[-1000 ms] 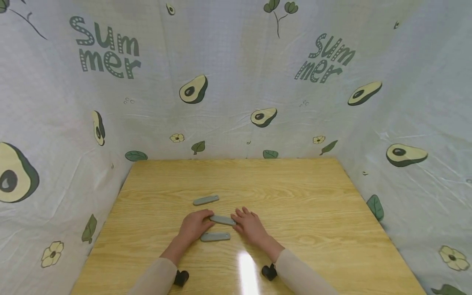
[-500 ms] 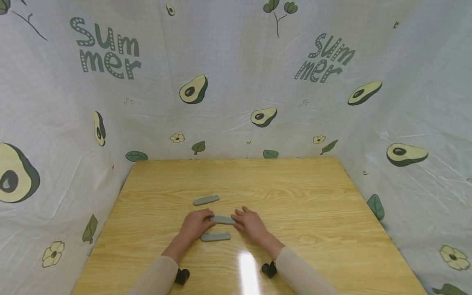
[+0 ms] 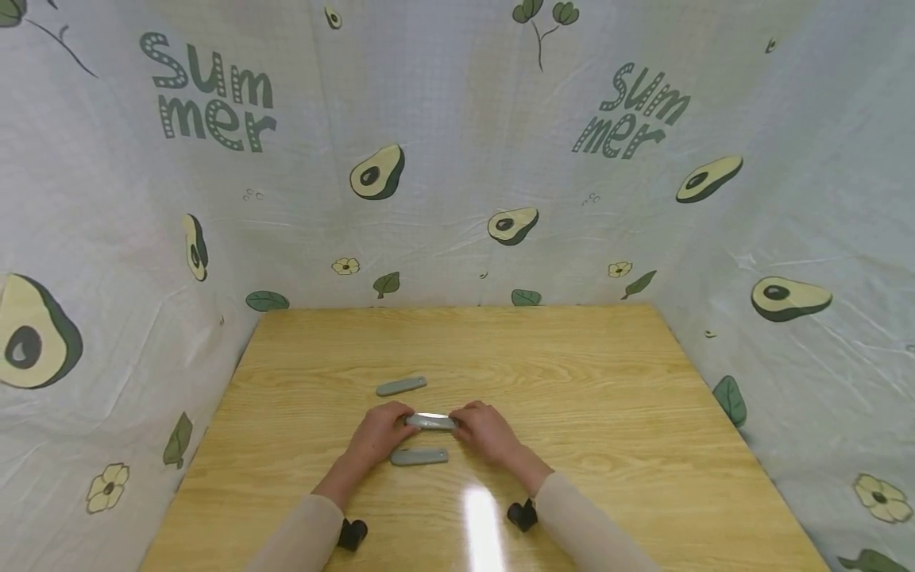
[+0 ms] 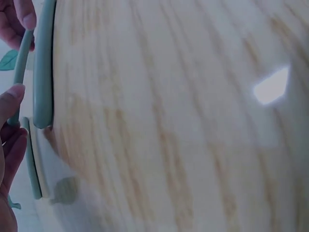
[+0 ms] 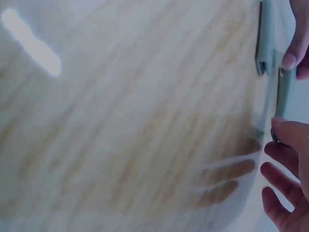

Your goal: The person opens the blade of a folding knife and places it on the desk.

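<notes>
A slim grey-green folding knife [image 3: 432, 422], closed, is held level between my two hands above the table. My left hand [image 3: 380, 433] pinches its left end between thumb and fingers. At the other end, my right hand [image 3: 488, 433] pinches with thumb and forefinger; its other fingers are spread loosely in the right wrist view. The knife's upper face catches a bright reflection. A second knife [image 3: 418, 457] of the same shape lies just nearer to the body. Farther off rests a third one [image 3: 401, 387], slightly slanted.
The wooden tabletop [image 3: 572, 381] has a bright glare patch [image 3: 483, 528] near its front. A pale curtain [image 3: 443, 103] printed with avocados and leaves encloses the back and both sides. Black wrist mounts [image 3: 523, 515] hang beneath the sleeves.
The held knife has tipped so its face now shines, and it has risen slightly in the view. My right fingers have drawn in closer around its end.
</notes>
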A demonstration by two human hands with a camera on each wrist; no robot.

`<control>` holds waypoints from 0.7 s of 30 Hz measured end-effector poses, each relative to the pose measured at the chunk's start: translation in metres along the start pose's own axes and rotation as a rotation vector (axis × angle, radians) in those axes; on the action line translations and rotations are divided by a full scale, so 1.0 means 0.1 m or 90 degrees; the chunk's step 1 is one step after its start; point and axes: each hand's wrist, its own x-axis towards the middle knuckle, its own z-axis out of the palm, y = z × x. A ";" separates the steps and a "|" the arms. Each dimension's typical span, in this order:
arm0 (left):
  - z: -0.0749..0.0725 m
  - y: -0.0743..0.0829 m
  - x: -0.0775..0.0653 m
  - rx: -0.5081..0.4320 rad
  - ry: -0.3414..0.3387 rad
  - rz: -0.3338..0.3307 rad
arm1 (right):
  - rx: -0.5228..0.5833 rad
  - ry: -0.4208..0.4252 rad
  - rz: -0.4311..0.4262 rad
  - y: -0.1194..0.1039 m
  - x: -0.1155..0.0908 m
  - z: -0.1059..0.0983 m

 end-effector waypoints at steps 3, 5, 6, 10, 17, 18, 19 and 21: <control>-0.02 0.03 0.02 -0.012 0.011 -0.014 | 0.015 0.001 0.018 -0.01 0.02 -0.05; -0.03 0.06 0.03 -0.028 0.016 -0.031 | 0.024 0.011 0.027 -0.01 0.03 -0.07; -0.04 0.07 0.03 -0.039 0.018 -0.042 | 0.032 0.015 0.034 -0.02 0.04 -0.07; -0.05 0.10 0.04 -0.065 0.027 -0.069 | 0.060 0.028 0.062 -0.03 0.03 -0.08; -0.05 0.11 0.05 -0.117 0.037 -0.063 | 0.104 0.028 0.100 -0.04 0.04 -0.10; -0.04 0.11 0.05 -0.125 0.036 -0.067 | 0.111 0.033 0.102 -0.04 0.04 -0.11; -0.04 0.11 0.05 -0.131 0.034 -0.070 | 0.118 0.039 0.100 -0.04 0.04 -0.11; -0.04 0.12 0.06 -0.146 0.031 -0.078 | 0.138 0.053 0.097 -0.04 0.05 -0.12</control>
